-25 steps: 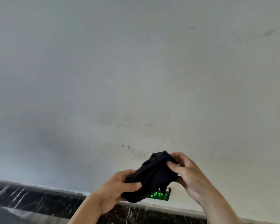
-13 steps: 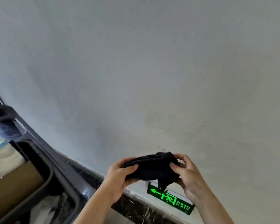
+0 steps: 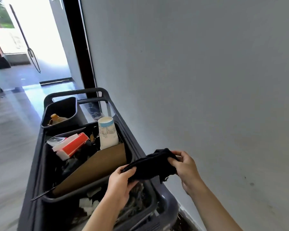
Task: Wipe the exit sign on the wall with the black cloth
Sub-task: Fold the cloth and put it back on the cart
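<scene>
The crumpled black cloth (image 3: 151, 165) hangs stretched between both hands, over the near right corner of a dark grey plastic cart (image 3: 110, 101); the left hand (image 3: 119, 184) pinches its left end, the right hand (image 3: 186, 169) grips its right end; both forearms are cut off by the lower edge; the cart's bins hold a brown cardboard sheet (image 3: 97, 165), a white paper cup (image 3: 107, 132) and blurred litter; the pale grey wall (image 3: 207, 80) fills the right.
</scene>
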`<state>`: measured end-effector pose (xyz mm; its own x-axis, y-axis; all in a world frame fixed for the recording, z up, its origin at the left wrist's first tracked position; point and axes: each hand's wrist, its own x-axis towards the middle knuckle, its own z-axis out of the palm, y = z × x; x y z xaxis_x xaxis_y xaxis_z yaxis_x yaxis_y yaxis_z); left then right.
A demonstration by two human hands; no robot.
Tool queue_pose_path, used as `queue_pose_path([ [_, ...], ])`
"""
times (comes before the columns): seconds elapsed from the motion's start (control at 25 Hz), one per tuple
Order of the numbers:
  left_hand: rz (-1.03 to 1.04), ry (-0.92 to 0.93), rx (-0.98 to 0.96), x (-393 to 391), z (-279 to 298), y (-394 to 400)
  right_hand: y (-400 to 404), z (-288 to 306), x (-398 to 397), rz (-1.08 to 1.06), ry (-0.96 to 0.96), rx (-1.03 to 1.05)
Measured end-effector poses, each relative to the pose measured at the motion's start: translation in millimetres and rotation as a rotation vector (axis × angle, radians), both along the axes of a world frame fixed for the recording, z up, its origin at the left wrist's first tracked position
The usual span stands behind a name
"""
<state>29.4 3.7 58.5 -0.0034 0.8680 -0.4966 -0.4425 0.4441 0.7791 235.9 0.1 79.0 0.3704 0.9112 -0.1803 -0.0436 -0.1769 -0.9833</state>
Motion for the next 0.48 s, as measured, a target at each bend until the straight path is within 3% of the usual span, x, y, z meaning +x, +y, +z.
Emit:
queue_pose_path([
  [0.48,0.135,-0.093,-0.25,-4,-52,41,76,-64,-23,-0.059,-0.118,-0.149],
])
